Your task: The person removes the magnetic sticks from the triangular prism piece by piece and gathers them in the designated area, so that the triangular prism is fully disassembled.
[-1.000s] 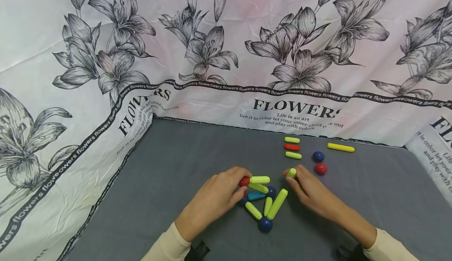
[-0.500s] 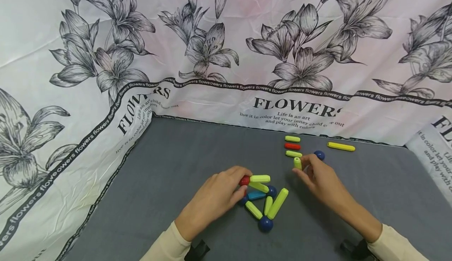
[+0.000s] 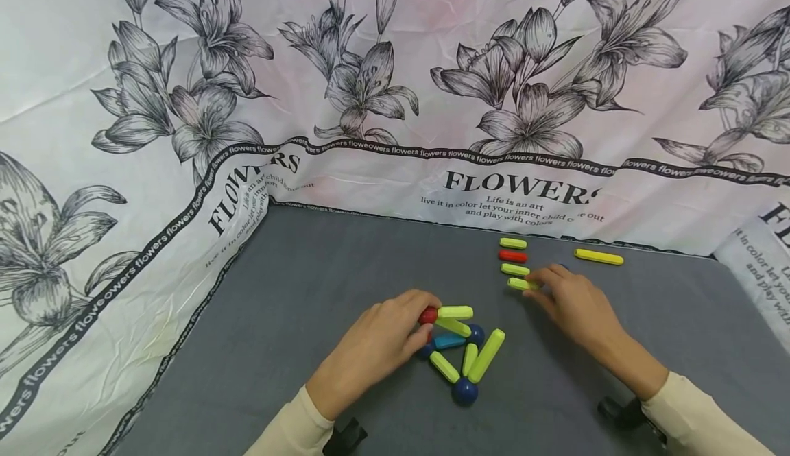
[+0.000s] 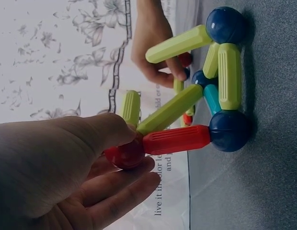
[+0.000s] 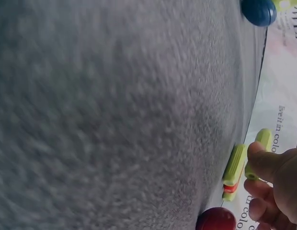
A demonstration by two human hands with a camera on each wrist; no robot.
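My left hand (image 3: 376, 346) pinches a red ball (image 4: 125, 154) between thumb and fingers at the top of a frame of magnetic sticks and balls. From that ball, a red stick (image 4: 177, 139) runs down to a blue ball (image 4: 230, 130), and yellow-green sticks branch off. The frame's front blue ball (image 3: 465, 391) rests on the cloth, with a longer yellow-green stick (image 3: 487, 356) slanting up from it. My right hand (image 3: 580, 308) pinches a short yellow-green stick (image 3: 518, 283) beside a row of short sticks. A blue-green stick (image 3: 448, 341) is low in the frame.
Beyond the right hand lie two short yellow-green sticks (image 3: 515, 269) with a red stick (image 3: 513, 256) between them. A longer yellow stick (image 3: 599, 257) lies further right. A loose red ball (image 5: 216, 220) shows in the right wrist view. Patterned cloth (image 3: 370, 182) rises behind the grey surface.
My right hand has moved away and rightward with the short stick, from near the frame to the row. The stick has turned from upright to nearly level. The left hand keeps its place.
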